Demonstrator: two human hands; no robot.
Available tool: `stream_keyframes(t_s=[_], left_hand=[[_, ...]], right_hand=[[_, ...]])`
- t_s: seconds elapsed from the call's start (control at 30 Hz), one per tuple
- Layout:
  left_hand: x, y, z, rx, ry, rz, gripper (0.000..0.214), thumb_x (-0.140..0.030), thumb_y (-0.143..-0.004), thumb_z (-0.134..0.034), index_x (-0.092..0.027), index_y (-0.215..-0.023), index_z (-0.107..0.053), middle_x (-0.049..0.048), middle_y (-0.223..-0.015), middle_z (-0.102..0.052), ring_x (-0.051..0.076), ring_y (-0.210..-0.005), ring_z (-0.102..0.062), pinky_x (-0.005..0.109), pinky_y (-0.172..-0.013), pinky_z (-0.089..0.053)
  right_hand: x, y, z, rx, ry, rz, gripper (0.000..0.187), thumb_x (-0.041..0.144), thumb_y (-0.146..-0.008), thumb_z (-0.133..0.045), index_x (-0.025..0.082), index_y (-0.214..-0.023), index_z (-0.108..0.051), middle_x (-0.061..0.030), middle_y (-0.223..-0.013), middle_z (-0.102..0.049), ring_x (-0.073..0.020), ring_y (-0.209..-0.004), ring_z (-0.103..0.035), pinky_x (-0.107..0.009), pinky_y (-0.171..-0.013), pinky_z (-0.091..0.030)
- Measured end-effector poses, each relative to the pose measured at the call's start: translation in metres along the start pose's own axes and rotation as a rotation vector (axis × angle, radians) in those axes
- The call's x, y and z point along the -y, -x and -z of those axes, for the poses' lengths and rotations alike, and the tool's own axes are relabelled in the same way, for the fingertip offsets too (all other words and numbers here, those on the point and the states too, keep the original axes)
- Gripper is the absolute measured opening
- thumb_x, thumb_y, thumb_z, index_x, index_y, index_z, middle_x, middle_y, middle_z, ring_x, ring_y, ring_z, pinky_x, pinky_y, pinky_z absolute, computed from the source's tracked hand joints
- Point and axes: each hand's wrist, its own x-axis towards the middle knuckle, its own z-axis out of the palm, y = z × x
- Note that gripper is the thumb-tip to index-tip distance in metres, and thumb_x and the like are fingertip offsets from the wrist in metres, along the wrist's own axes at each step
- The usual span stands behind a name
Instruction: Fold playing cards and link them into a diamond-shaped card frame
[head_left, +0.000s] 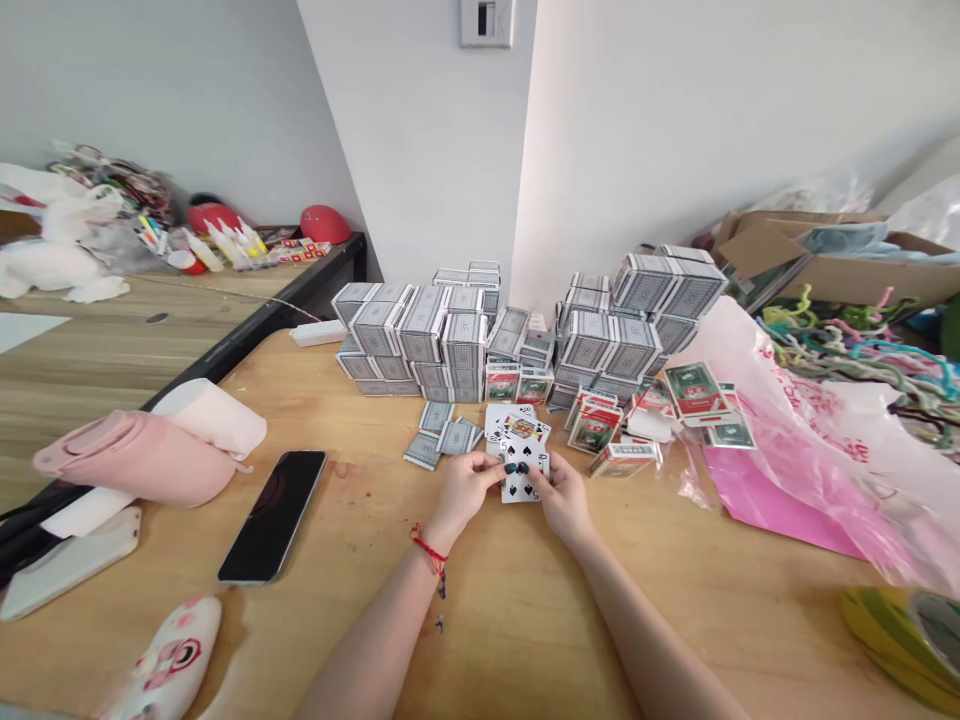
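Note:
My left hand (465, 492) and my right hand (565, 500) pinch a five of spades playing card (519, 490) from both sides, thumbs on its face. Whether more cards lie behind it I cannot tell. Just beyond it, several face-up playing cards (521, 428) overlap on the table, one of them a court card. To the left of these, a few face-down cards (439, 437) with grey patterned backs lie loosely spread. Red-and-green card boxes (595, 424) stand and lean to the right of my right hand.
Stacked grey-patterned decks rise at back left (420, 330) and back right (615, 340). A black phone (274, 515), a pink pouch-like item (142, 455) and a white case with a printed face (176, 655) lie left. Pink plastic (817, 430) and yellow tape (885, 630) sit right.

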Motion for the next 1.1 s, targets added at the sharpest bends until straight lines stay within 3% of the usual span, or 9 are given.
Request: stream_keyframes(t_s=[0.23, 0.37, 0.57, 0.83, 1.1], left_hand=[[0.008, -0.002, -0.002, -0.027, -0.018, -0.024, 0.015, -0.026, -0.066, -0.058, -0.014, -0.057, -0.056, -0.0018, -0.052, -0.055, 0.011, -0.051, -0.05, 0.023, -0.052, -0.038], [0.014, -0.002, -0.005, -0.042, -0.055, -0.107, 0.019, -0.028, -0.069, -0.055, -0.016, -0.056, -0.047, -0.004, -0.052, -0.048, 0.01, -0.052, -0.045, 0.021, -0.052, -0.035], [0.019, 0.003, -0.012, -0.142, -0.113, -0.205, 0.026, -0.033, -0.079, -0.045, -0.018, -0.06, -0.036, -0.0056, -0.053, -0.036, 0.008, -0.049, -0.035, 0.019, -0.047, -0.029], [0.022, 0.007, -0.017, -0.208, -0.376, -0.287, 0.025, -0.03, -0.086, -0.034, -0.018, -0.064, -0.039, -0.0022, -0.057, -0.045, 0.009, -0.051, -0.04, 0.021, -0.049, -0.028], [0.019, 0.006, -0.015, -0.232, -0.524, -0.334, 0.034, -0.029, -0.085, -0.034, -0.018, -0.053, -0.037, -0.001, -0.047, -0.043, 0.009, -0.044, -0.039, 0.023, -0.046, -0.023]], right_hand=[[0.002, 0.001, 0.0, 0.035, -0.038, -0.014, 0.031, 0.041, -0.072, -0.062, 0.016, -0.089, -0.056, -0.007, -0.083, -0.067, -0.0199, -0.068, -0.062, -0.03, -0.06, -0.049], [-0.001, 0.001, 0.0, 0.033, -0.003, -0.035, 0.032, 0.043, -0.071, -0.062, 0.016, -0.087, -0.056, -0.0063, -0.081, -0.067, -0.0198, -0.068, -0.062, -0.029, -0.059, -0.05], [0.001, 0.005, -0.007, 0.044, 0.039, -0.096, 0.032, 0.049, -0.073, -0.058, 0.019, -0.08, -0.049, 0.0003, -0.058, -0.06, -0.0143, -0.04, -0.052, -0.026, -0.037, -0.044], [0.013, 0.009, -0.01, 0.104, 0.092, -0.074, 0.031, 0.05, -0.077, -0.052, 0.02, -0.073, -0.044, 0.0022, -0.047, -0.057, -0.013, -0.033, -0.049, -0.023, -0.032, -0.037], [0.011, 0.01, -0.011, 0.116, 0.066, -0.078, 0.028, 0.047, -0.078, -0.052, 0.02, -0.073, -0.045, 0.0032, -0.047, -0.057, -0.0122, -0.034, -0.049, -0.022, -0.032, -0.037]])
